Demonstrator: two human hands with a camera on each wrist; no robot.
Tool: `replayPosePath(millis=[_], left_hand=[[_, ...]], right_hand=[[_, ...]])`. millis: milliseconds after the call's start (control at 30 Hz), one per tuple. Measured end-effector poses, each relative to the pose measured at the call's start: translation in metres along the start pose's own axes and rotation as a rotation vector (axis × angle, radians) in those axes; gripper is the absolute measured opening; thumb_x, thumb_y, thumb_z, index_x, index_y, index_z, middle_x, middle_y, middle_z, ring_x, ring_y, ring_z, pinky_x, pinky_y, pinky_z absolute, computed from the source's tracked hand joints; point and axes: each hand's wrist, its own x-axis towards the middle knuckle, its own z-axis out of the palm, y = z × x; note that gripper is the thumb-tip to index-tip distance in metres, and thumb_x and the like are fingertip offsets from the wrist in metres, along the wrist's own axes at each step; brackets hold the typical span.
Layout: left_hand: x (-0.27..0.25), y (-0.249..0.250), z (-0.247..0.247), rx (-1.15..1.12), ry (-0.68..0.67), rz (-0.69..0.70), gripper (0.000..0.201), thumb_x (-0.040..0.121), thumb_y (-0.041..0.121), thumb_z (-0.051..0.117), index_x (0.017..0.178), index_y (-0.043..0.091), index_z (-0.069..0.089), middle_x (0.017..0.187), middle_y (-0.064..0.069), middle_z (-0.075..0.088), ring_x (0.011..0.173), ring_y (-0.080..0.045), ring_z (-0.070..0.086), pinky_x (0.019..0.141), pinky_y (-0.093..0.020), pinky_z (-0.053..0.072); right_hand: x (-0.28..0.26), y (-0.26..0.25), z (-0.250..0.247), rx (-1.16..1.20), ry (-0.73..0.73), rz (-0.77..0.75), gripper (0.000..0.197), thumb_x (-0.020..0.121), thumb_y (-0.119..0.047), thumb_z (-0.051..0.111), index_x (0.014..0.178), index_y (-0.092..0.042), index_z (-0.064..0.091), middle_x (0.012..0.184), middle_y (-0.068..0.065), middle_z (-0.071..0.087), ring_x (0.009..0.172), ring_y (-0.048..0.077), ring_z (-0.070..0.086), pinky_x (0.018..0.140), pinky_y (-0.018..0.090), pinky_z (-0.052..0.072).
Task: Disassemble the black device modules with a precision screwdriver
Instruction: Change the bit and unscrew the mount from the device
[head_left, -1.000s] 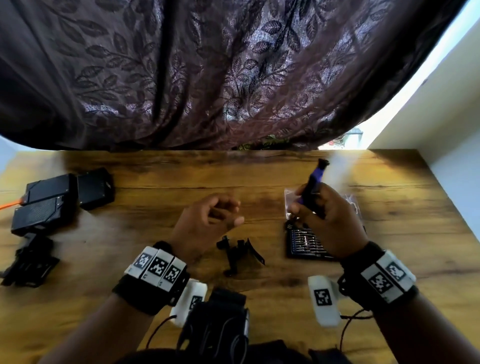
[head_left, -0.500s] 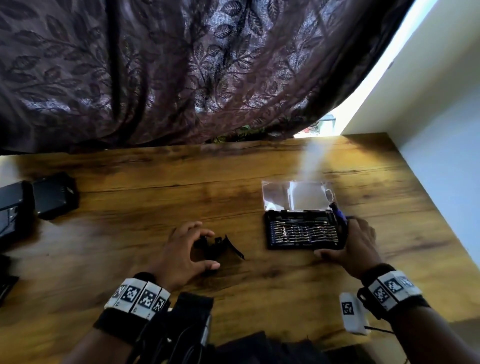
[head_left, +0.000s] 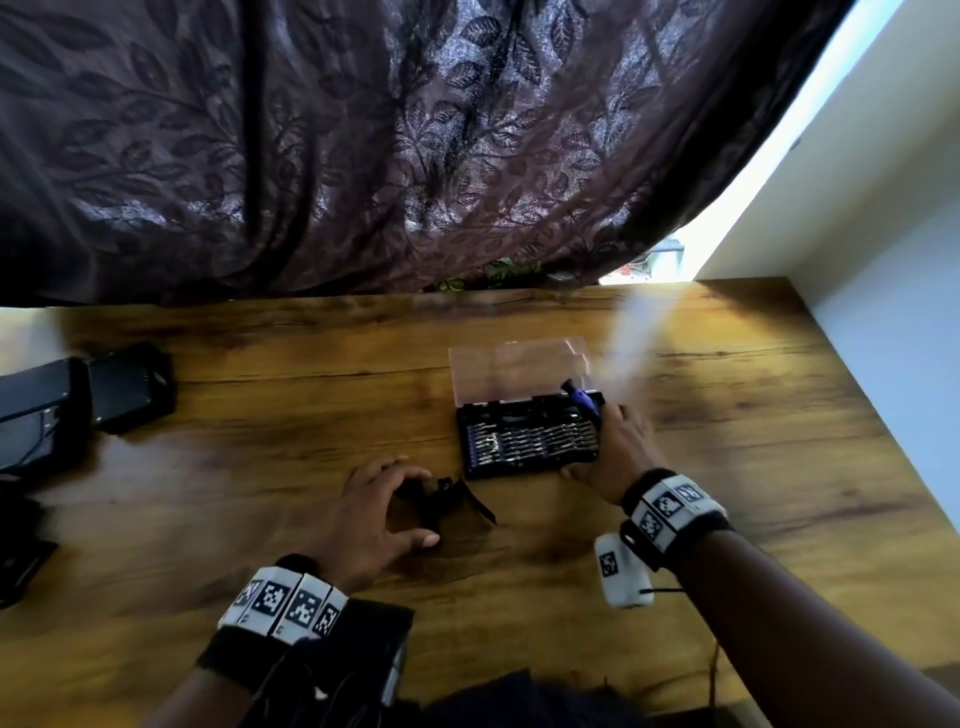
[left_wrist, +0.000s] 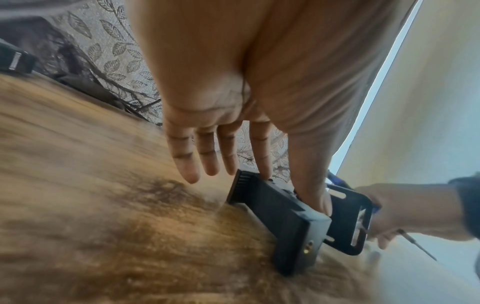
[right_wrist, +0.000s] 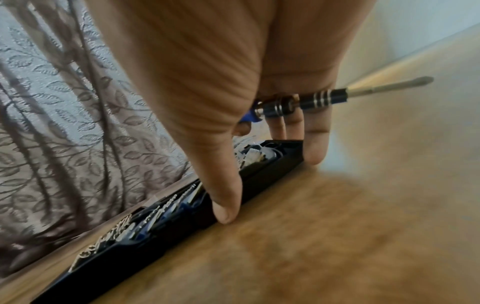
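Note:
A small black bracket piece (head_left: 452, 501) (left_wrist: 280, 209) lies on the wooden table (head_left: 260, 493). My left hand (head_left: 421, 506) (left_wrist: 293, 189) arches over it and holds it between thumb and index finger. My right hand (head_left: 608, 441) (right_wrist: 270, 185) grips the precision screwdriver (head_left: 582, 402) (right_wrist: 319, 97), whose handle is blue and whose metal shaft points away to the right. That hand's thumb and one finger also press on the right end of the open black bit case (head_left: 530, 441) (right_wrist: 182, 216). Black device modules (head_left: 127, 387) sit at the far left.
The case's clear lid (head_left: 519, 374) lies open toward the back. More black modules (head_left: 34, 410) and parts sit along the left edge. A dark leaf-patterned curtain (head_left: 415, 156) hangs behind the table, and a white wall (head_left: 883, 338) borders the right side.
My right hand has come down from the air with the screwdriver onto the bit case. My left hand has dropped onto the black bracket piece and taken hold of it.

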Motion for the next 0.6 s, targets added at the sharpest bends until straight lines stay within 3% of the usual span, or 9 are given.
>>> replayPosePath(millis=[167,300,400,500,533,600], left_hand=[[-0.006,0.005,0.001,-0.053,0.040,-0.006,0.080,0.077,0.045,0.085,0.142,0.046,0.040,0.150,0.014,0.035,0.137,-0.008,0.029,0.107,-0.030,0.032],[-0.010,0.004,-0.003,-0.097,0.071,0.001,0.080,0.078,0.044,0.084,0.144,0.043,0.040,0.152,0.013,0.034,0.140,-0.013,0.030,0.110,-0.033,0.034],[-0.010,0.004,-0.008,-0.115,0.085,0.015,0.073,0.081,0.043,0.082,0.141,0.044,0.041,0.149,0.015,0.037,0.139,-0.011,0.032,0.109,-0.033,0.036],[-0.006,0.008,-0.013,-0.121,0.094,0.037,0.063,0.086,0.042,0.078,0.140,0.042,0.045,0.144,0.017,0.040,0.133,-0.006,0.035,0.104,-0.028,0.037],[-0.005,0.010,-0.013,-0.126,0.109,0.039,0.060,0.087,0.042,0.077,0.138,0.043,0.046,0.141,0.018,0.043,0.129,-0.004,0.039,0.100,-0.025,0.038],[-0.002,0.014,-0.011,-0.136,0.128,0.054,0.053,0.087,0.041,0.077,0.134,0.043,0.051,0.130,0.019,0.053,0.113,0.002,0.051,0.086,-0.015,0.041]], right_hand=[[0.019,-0.061,0.010,-0.011,-0.016,-0.051,0.077,0.075,-0.037,0.087,0.132,-0.011,0.043,0.136,0.012,0.041,0.126,0.029,0.039,0.110,0.041,0.038],[0.030,-0.092,0.010,0.018,-0.094,-0.082,0.078,0.079,-0.042,0.083,0.136,-0.011,0.041,0.137,0.013,0.042,0.130,0.032,0.039,0.111,0.045,0.039],[0.030,-0.095,0.001,0.098,-0.103,-0.073,0.060,0.085,-0.054,0.072,0.122,-0.015,0.046,0.123,0.010,0.054,0.118,0.032,0.051,0.096,0.042,0.047],[0.010,-0.089,-0.019,0.343,-0.043,-0.095,0.024,0.101,-0.043,0.054,0.094,-0.022,0.046,0.091,0.002,0.054,0.084,0.023,0.053,0.067,0.031,0.040],[-0.002,-0.087,-0.027,0.442,-0.023,-0.113,0.023,0.104,-0.036,0.049,0.086,-0.023,0.046,0.083,0.000,0.051,0.075,0.020,0.050,0.062,0.030,0.036],[-0.019,-0.076,-0.038,0.518,0.065,-0.209,0.027,0.106,-0.033,0.046,0.081,-0.024,0.052,0.085,-0.001,0.050,0.077,0.021,0.051,0.066,0.032,0.038]])
